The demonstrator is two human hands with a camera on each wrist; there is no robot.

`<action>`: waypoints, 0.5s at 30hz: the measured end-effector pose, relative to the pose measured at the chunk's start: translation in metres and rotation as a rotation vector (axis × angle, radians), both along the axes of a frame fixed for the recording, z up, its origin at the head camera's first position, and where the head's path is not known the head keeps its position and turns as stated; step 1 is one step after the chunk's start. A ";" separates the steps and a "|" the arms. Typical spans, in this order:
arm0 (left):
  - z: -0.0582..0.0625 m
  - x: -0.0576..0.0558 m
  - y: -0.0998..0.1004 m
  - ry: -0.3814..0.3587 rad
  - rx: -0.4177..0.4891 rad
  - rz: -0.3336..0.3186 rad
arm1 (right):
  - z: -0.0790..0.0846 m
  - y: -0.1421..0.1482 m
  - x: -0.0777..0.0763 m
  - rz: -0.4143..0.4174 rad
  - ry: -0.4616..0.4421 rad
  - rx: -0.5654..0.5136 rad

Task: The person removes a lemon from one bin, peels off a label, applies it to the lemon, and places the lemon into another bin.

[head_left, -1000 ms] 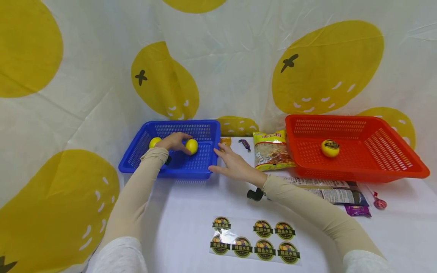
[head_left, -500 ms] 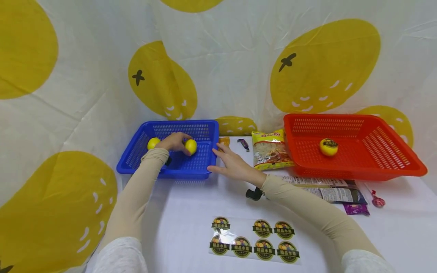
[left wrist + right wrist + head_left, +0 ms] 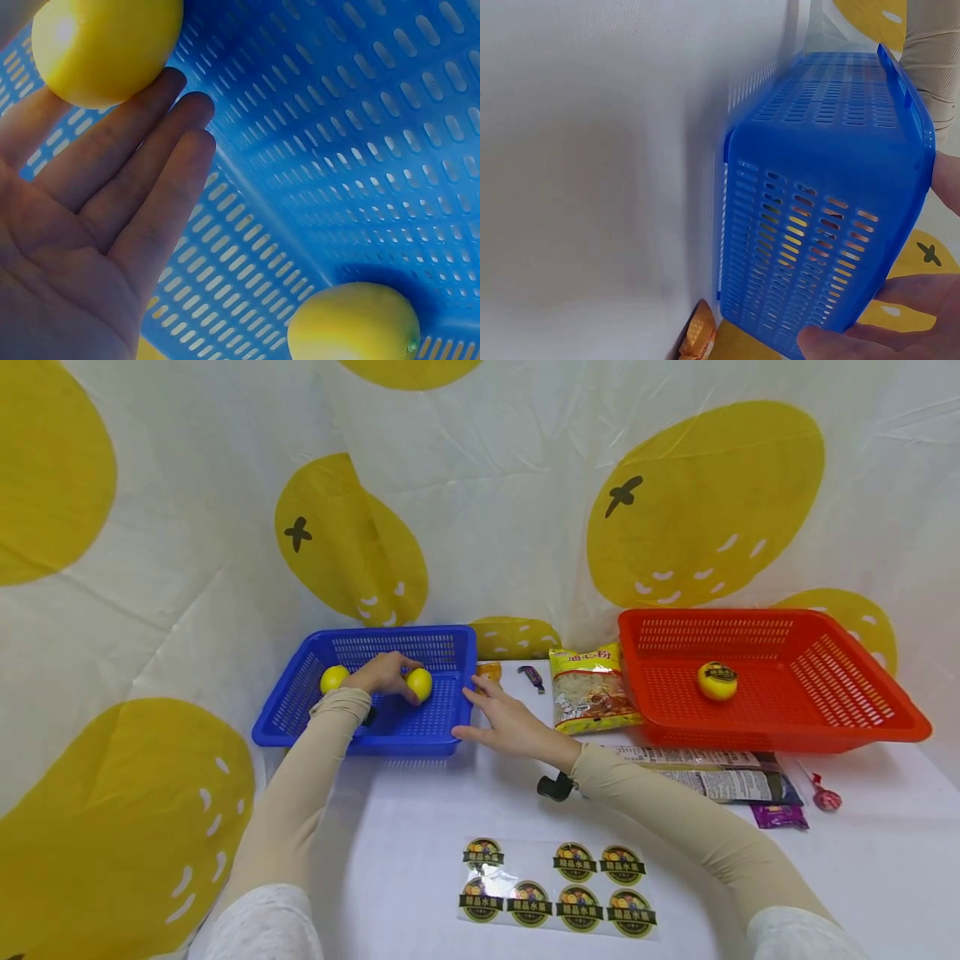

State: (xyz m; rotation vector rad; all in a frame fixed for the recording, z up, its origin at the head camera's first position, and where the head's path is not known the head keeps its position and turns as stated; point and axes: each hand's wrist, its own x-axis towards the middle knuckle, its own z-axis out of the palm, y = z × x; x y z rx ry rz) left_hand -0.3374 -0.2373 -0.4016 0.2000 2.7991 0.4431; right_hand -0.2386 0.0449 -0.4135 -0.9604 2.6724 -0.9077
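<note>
Inside the blue basket point(image 3: 352, 743), my left hand point(image 3: 384, 675) pinches a yellow lemon point(image 3: 419, 684) between thumb and fingers. The left wrist view has this held lemon point(image 3: 105, 49) at the top, against the fingertips. A second lemon point(image 3: 333, 678) lies at the left end of the basket, partly behind my wrist; it appears as the lower lemon point(image 3: 354, 324) in the left wrist view. My right hand point(image 3: 513, 722) rests on the basket's right rim with spread, fairly straight fingers point(image 3: 919, 292). A lemon point(image 3: 717, 683) bearing a dark round sticker sits in the red basket point(image 3: 780, 739).
Between the baskets lie a yellow food bag point(image 3: 592, 689), a small dark candy point(image 3: 532, 678) and an orange packet point(image 3: 490, 672). In front of the red basket are a flat printed pouch point(image 3: 720, 783), a purple packet point(image 3: 780, 816) and a lollipop point(image 3: 827, 798). A sticker sheet point(image 3: 558, 889) lies nearest.
The whole head view shifts slightly left. Both hands keep their places at the blue basket, the left still holding the lemon.
</note>
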 end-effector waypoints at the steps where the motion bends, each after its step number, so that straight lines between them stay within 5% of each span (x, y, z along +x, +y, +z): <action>1: 0.000 0.000 0.000 0.003 -0.001 -0.001 | 0.000 0.000 0.000 0.002 0.000 0.000; 15: 0.000 0.001 0.001 0.041 -0.007 -0.018 | 0.001 0.000 -0.001 0.009 0.019 0.004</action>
